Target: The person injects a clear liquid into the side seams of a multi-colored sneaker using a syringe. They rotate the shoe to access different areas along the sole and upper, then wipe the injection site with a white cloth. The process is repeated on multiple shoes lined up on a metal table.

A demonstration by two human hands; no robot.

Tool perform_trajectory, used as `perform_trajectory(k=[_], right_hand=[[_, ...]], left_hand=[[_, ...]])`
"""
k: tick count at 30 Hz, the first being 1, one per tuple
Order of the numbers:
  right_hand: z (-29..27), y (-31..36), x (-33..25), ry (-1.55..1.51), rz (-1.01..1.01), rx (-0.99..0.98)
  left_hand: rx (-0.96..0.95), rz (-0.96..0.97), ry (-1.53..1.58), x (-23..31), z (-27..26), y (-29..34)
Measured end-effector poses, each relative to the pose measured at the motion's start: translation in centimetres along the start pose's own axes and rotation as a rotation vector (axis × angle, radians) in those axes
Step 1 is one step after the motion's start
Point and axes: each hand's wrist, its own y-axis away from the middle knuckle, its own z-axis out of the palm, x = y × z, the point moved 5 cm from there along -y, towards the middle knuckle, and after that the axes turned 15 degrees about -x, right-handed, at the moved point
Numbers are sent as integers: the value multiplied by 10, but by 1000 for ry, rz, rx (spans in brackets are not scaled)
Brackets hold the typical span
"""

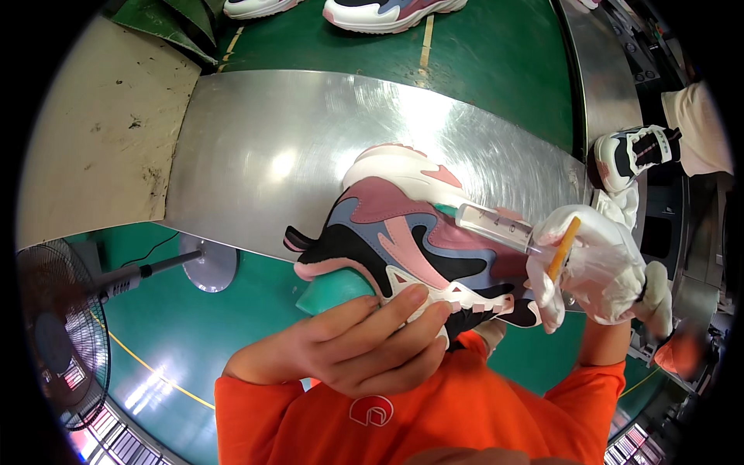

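A pink, mauve, blue and black sneaker [364,225] with a white sole lies on its side over the near edge of a metal bench. My bare left hand [372,341] grips it by the white lacing part, fingers closed. A teal solid form [337,293] shows inside the collar. In my white-gloved right hand [593,267] is a clear syringe [496,226]. Its teal end sits against the seam where upper meets sole; I cannot tell whether it touches. A thin orange-yellow stick [563,248] also stands among the gloved fingers.
The brushed metal bench [240,147] spans the middle. Beyond it runs a green belt [496,70] carrying more sneakers [387,15]. A black and white sneaker [632,155] stands at right beside a pale piece of clothing [701,128]. At lower left is a black fan [66,333].
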Motion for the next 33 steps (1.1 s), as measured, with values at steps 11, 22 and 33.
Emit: perform_trajectory(k=[11,22,33], right_hand=[[23,-3,-28,138,31,-12],[19,4,-29,34,-84,-233],[4,27,-25,-100,-56,-66]], left_hand=[[-22,-12,-18,1,0,2],[13,-17,-16,1,1,0],[20,-1,-14,0,1,-3]])
